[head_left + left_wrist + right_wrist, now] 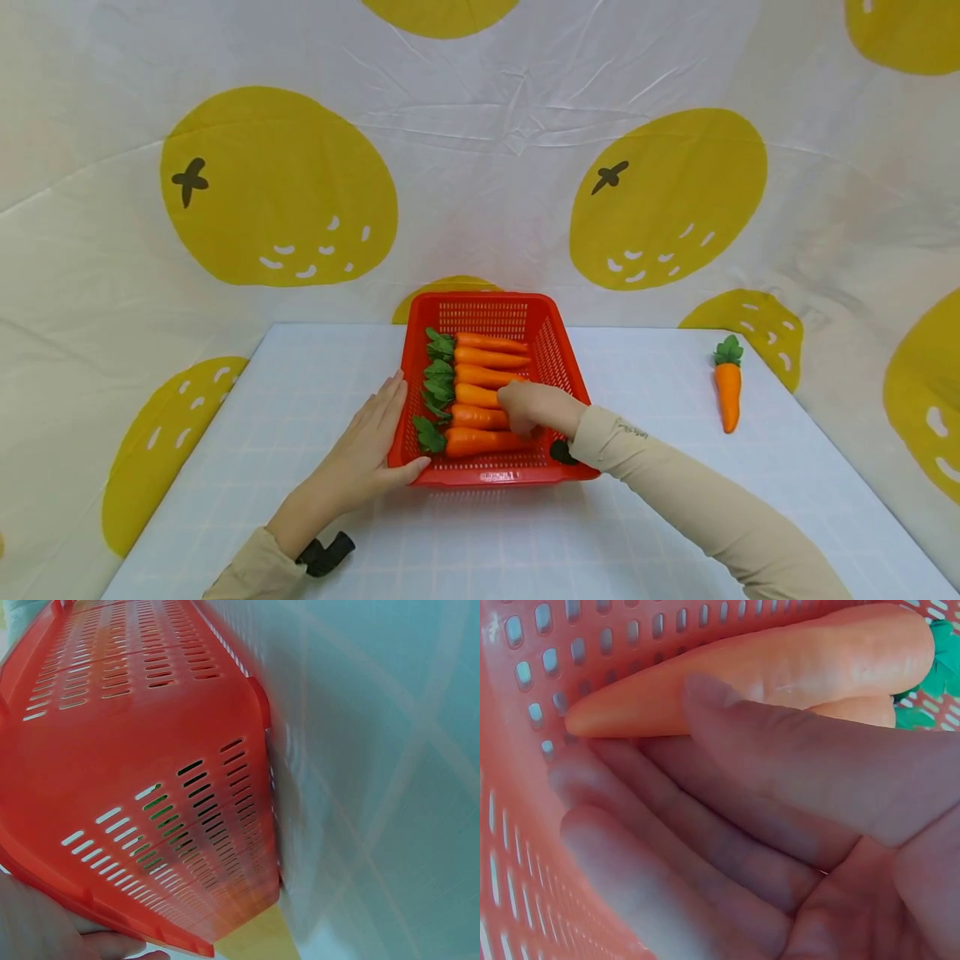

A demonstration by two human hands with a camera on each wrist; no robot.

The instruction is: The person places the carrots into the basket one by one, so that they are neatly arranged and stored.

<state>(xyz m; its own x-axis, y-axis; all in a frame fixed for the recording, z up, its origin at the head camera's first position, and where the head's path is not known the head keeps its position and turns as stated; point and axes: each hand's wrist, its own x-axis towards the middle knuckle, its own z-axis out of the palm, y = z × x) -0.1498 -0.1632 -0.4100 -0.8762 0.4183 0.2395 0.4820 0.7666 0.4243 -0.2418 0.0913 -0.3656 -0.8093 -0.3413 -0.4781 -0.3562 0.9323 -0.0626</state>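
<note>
A red perforated basket (495,477) holds several orange carrots (487,442), laid side by side with their green leaves (430,435) to the left. Along the basket's left side rests my left hand (371,442), fingers straight and thumb against the near-left corner. The left wrist view shows its fingers (112,943) at the rim. My right hand (542,407) reaches inside, over the tapered ends of the carrots. Seen from the right wrist, the thumb (712,691) touches one carrot (810,656), while the other fingers (652,862) stretch loosely beside the basket wall.
One more carrot (727,396) with green leaves lies on the right part of the pale checked table (645,533). Behind the table hangs a white cloth (480,167) printed with large yellow fruits. Black wrist devices (327,554) sit by both sleeves.
</note>
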